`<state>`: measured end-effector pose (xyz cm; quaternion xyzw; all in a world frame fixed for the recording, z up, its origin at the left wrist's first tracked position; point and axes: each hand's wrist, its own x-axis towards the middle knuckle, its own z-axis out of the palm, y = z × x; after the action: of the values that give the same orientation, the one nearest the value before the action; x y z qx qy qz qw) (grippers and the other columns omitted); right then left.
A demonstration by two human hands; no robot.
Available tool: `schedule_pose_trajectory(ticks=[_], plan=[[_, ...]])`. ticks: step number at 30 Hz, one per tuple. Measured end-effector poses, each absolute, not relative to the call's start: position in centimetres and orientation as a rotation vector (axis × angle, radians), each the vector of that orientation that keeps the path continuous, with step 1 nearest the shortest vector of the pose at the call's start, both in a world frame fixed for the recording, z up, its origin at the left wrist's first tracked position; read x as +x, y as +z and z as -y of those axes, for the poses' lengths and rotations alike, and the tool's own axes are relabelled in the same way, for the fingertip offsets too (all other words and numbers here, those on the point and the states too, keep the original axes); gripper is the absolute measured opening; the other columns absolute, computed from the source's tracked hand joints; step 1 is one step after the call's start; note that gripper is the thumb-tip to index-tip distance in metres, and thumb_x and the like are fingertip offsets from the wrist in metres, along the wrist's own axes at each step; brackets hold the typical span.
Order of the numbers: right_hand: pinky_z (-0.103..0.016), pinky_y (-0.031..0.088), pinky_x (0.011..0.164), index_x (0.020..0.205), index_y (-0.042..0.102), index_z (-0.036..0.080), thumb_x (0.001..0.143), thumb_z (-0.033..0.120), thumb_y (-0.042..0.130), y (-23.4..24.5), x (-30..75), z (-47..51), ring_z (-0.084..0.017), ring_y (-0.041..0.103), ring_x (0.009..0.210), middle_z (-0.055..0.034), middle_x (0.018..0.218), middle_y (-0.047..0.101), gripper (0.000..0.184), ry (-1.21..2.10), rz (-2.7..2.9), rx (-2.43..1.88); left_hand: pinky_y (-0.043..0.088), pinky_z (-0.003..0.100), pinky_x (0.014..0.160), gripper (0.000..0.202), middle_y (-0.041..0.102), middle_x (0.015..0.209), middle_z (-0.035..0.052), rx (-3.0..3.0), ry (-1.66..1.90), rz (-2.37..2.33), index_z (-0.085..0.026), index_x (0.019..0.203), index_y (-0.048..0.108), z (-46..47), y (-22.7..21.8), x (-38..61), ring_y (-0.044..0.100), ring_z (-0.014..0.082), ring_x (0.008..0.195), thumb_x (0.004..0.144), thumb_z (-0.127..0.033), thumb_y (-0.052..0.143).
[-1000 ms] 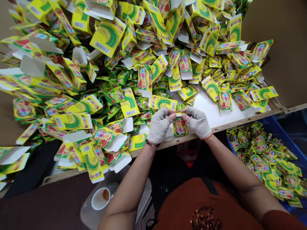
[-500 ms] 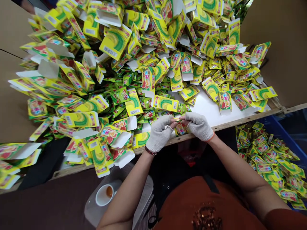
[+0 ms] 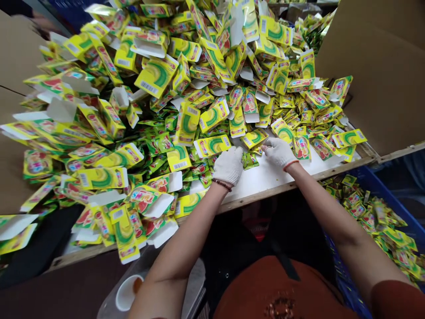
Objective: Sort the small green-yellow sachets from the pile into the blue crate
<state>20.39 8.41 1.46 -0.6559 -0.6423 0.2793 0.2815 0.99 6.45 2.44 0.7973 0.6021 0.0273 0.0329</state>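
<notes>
My left hand, in a white knitted glove with bare fingertips, rests over the white tabletop. Its fingers are curled away from me beside green sachets, and whatever they hold is hidden. My right hand, gloved the same way, is at the edge of the small packets, just right of a yellow box. Its fingers are bent together, and I cannot make out anything between them. Another yellow box with a green curved print lies above my left hand.
A high heap of yellow boxes, many with open flaps, covers the table's back and left. Cardboard panels stand at the sides. Below right is a blue crate of filled boxes, one blurred. A white cup stands lower left.
The small box that was between both hands is no longer there. My hands have moved apart and forward to the packets. A blurred yellow box now shows over the crate. The view has shifted.
</notes>
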Motion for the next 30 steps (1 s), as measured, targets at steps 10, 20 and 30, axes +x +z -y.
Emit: schedule_pose_trajectory(ticks=[10,20,30], plan=[[-0.037,0.051,0.093,0.108,0.069,0.017,0.077,0.019,0.065,0.0,19.9,-9.6,-0.024,0.063,0.098,-0.0098,0.106,0.069,0.031,0.553,1.817,-1.806,0.046,0.033,0.080,0.012,0.067,0.091,0.0053,2.095,0.539,-1.769,-0.021,0.087,0.066,-7.2,0.5,-0.8,0.062,0.0234,0.091,0.081,-0.031,0.067],[-0.025,0.046,0.056,0.087,0.067,0.018,0.082,0.043,0.060,0.5,18.7,-4.6,-0.014,0.055,0.060,-0.0001,0.068,0.063,0.027,1.096,1.633,-1.248,0.040,0.024,0.054,0.021,0.057,0.057,-0.0032,1.479,1.116,-1.396,-0.018,0.067,0.058,-6.9,1.0,-0.7,0.049,0.0114,0.054,0.078,-0.035,0.064],[-0.028,0.042,0.065,0.078,0.058,0.019,0.086,0.037,0.055,-0.1,17.8,-4.3,-0.016,0.052,0.068,-0.0009,0.071,0.057,0.019,0.718,1.691,-1.431,0.046,0.023,0.058,0.038,0.059,0.071,-0.0030,1.325,1.032,-1.065,-0.017,0.086,0.060,-6.0,0.6,0.2,0.055,0.0109,0.063,0.063,-0.039,0.080]])
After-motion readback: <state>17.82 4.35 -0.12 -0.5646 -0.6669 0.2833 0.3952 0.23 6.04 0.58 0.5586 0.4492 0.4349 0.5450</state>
